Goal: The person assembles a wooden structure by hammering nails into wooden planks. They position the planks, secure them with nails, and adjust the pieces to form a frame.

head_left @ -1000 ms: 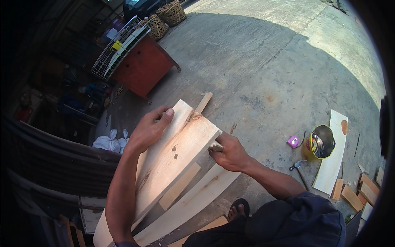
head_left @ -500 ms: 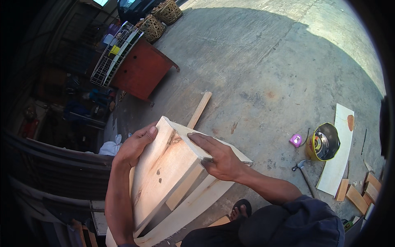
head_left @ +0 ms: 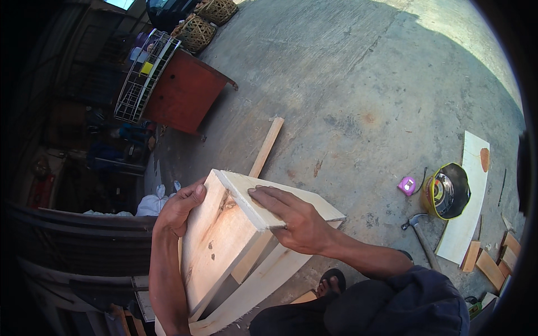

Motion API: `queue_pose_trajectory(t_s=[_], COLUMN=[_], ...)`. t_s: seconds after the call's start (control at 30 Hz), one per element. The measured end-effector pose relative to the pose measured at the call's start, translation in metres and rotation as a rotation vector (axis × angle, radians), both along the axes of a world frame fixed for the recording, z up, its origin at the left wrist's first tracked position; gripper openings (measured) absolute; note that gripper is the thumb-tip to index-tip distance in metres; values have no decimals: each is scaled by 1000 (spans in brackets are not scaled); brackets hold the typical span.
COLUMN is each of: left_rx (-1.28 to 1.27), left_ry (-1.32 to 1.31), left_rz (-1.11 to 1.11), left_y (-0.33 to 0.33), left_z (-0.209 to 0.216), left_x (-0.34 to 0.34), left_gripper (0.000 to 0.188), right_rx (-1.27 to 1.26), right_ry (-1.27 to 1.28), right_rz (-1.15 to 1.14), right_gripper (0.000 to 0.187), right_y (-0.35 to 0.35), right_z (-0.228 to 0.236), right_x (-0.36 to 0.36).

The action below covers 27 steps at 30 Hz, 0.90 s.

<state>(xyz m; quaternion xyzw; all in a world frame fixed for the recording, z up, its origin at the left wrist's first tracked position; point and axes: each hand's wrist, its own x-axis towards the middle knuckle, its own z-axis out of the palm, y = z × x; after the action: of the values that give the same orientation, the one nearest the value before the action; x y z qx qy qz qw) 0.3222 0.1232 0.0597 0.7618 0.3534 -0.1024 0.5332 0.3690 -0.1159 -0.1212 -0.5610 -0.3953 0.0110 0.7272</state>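
Observation:
A box-like piece of pale wooden boards (head_left: 210, 246) stands tilted in front of me, its near side partly open so the inside shows. My left hand (head_left: 178, 211) grips its far left edge, with the thumb on the face of the broad board. On the other side, my right hand (head_left: 294, 218) clasps the corner where a second board (head_left: 280, 193) meets the broad one. Its fingers lie along that second board, and its thumb is hidden. A long bottom board (head_left: 260, 283) with a rough edge runs beneath the opening.
A wood strip (head_left: 267, 147) lies beyond the box. At right are a purple tape measure (head_left: 406, 185), a claw hammer (head_left: 423, 241), a yellow-rimmed bucket (head_left: 431, 196), a white board (head_left: 462, 224) and several wood offcuts (head_left: 491, 270). A red cabinet (head_left: 185, 92) stands far left.
The box has tipped slightly, its upper corner now lower in view. Its two boards meet more evenly along the top edge. Both hands keep their hold, the right one shifted a little left.

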Motion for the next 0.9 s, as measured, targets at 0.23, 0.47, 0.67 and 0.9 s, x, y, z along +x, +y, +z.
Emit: queue_pose_trajectory(t_s=[0.23,0.47,0.67,0.9], left_rx=[-60,-61,55,24], left_ry=[-32,-69,-64,-111], left_rz=[29,-16,-15,25], left_y=[0,-6,-9,-6], left_z=[-5,-5,-4,-7], left_x=[-1,-1,-2,0], left_gripper=[66,62,60,56], right_rx=[-25,-20,-57,-196], right_ry=[-2,61,54,98], right_rz=[32,52,-81,-41], right_gripper=[75,92,109,86], right_y=[-3,-5,-1,-9], right_z=[1,-1,-11,-68], right_x=[3,2,0,-9])
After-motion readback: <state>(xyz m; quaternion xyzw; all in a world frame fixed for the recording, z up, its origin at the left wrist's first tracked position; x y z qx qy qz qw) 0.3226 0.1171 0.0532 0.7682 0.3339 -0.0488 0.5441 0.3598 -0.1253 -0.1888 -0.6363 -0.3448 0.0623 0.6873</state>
